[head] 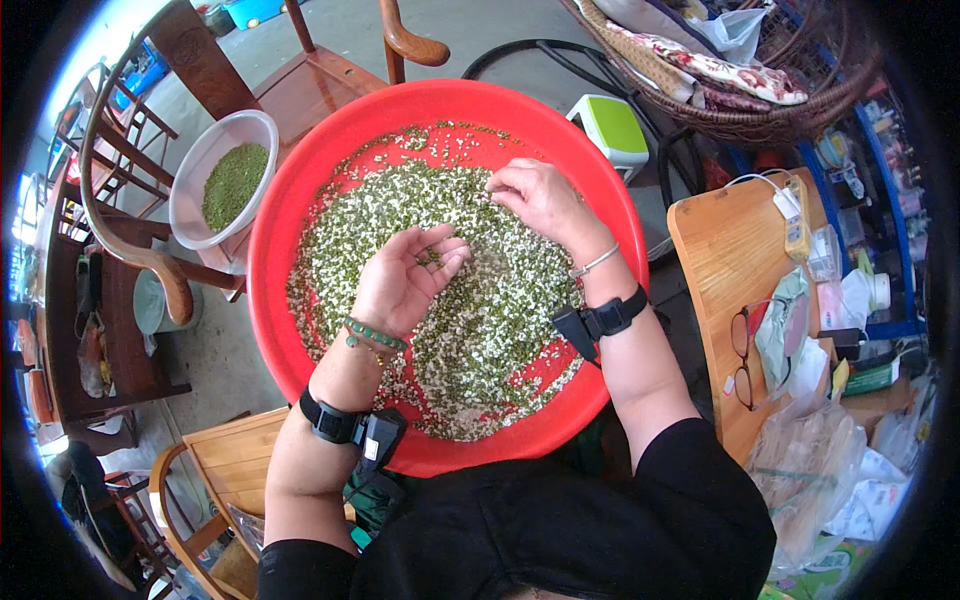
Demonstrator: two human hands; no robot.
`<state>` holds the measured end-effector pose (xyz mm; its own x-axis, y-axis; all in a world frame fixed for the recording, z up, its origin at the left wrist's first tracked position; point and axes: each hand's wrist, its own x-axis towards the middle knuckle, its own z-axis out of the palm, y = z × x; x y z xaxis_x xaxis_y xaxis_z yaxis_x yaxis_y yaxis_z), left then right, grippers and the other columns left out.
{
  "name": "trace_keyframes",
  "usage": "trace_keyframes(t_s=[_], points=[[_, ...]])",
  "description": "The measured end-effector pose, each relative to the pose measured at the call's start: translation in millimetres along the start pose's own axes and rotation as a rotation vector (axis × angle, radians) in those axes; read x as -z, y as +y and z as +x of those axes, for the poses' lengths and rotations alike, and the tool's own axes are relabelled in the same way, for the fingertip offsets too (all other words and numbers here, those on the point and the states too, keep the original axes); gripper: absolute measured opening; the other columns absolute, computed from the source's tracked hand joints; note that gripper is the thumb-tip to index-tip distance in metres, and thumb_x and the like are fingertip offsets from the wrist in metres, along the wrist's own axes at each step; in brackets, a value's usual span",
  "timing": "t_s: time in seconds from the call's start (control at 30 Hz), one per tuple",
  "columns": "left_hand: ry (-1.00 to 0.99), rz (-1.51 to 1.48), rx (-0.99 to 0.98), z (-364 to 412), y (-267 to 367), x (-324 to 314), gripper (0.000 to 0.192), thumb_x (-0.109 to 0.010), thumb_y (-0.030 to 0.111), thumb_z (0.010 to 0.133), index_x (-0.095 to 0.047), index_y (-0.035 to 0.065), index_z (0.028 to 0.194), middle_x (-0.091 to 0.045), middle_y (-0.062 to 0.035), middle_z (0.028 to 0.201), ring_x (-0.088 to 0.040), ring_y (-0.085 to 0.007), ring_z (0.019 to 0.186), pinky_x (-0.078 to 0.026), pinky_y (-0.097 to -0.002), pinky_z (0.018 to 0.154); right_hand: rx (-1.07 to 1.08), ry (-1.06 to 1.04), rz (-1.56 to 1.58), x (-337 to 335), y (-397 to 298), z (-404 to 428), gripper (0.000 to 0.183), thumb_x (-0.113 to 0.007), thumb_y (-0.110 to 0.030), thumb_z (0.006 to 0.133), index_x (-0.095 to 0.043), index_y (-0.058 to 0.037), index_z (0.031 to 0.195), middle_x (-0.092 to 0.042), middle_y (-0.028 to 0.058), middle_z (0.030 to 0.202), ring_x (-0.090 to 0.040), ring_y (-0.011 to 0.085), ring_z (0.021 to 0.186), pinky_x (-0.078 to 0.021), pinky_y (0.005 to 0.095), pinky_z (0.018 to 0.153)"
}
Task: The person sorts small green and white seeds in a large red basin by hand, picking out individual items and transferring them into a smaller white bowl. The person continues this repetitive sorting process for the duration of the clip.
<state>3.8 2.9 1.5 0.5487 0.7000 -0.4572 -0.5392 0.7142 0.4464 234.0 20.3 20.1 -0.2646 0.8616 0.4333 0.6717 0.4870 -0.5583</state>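
Note:
A wide red plastic basin [450,90] in front of me holds a layer of sprouting mung beans [390,195], green mixed with white. Over the middle of the layer, my left hand [405,277] is turned palm up with its fingers curled. A few green beans [430,257] rest in its cupped fingers. Farther right and higher, my right hand [536,199] is palm down above the beans, thumb and fingertips brought together. Whether anything is pinched there is too small to tell. Red bottom shows through at the basin's far side and lower right.
A white plastic bowl [180,202] of green material sits on a wooden armchair [300,94] at left. A green-topped stool [611,127] and a wicker basket of cloths [697,112] are beyond. At right, a wooden table [701,247] bears glasses [741,356], a power strip [796,225] and plastic bags [802,450].

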Motion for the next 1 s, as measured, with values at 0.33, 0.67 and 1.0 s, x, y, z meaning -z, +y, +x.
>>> trace_keyframes(t_s=[0.33, 0.67, 1.0], points=[[0.026, -0.019, -0.065, -1.0, 4.5, -0.9, 0.039, -0.038, 0.019, 0.100, -0.053, -0.0141, 0.115, -0.060, -0.0236, 0.106, -0.060, -0.0331, 0.101, -0.051, -0.0398, 0.095, -0.090, -0.310, -0.118, -16.4, 26.6, -8.8, 0.016, -0.070, -0.005, 0.072, -0.065, -0.0035, 0.087, -0.064, 0.0143, 0.085, -0.063, 0.0331, 0.088, -0.0512, 0.0420, 0.080], [0.000, -0.047, -0.052, -0.6, 5.9, 3.3, 0.039, -0.038, 0.017, 0.100, -0.050, -0.0142, 0.120, -0.060, -0.0238, 0.110, -0.060, -0.0321, 0.101, -0.052, -0.0382, 0.092, -0.090, -0.314, -0.143, -16.6, 23.2, -8.4, 0.010, -0.069, -0.005, 0.072, -0.064, -0.0032, 0.080, -0.064, 0.0133, 0.081, -0.064, 0.0325, 0.083, -0.0518, 0.0418, 0.076], [0.022, -0.012, -0.046, -2.3, 4.7, -1.2, 0.038, -0.037, 0.019, 0.101, -0.052, -0.0129, 0.116, -0.061, -0.0217, 0.107, -0.060, -0.0316, 0.100, -0.051, -0.0391, 0.093, -0.114, -0.243, -0.115, 1.5, 13.2, -6.1, 0.008, -0.069, -0.008, 0.076, -0.067, -0.0036, 0.083, -0.065, 0.0144, 0.082, -0.064, 0.0322, 0.082, -0.0514, 0.0420, 0.075]])
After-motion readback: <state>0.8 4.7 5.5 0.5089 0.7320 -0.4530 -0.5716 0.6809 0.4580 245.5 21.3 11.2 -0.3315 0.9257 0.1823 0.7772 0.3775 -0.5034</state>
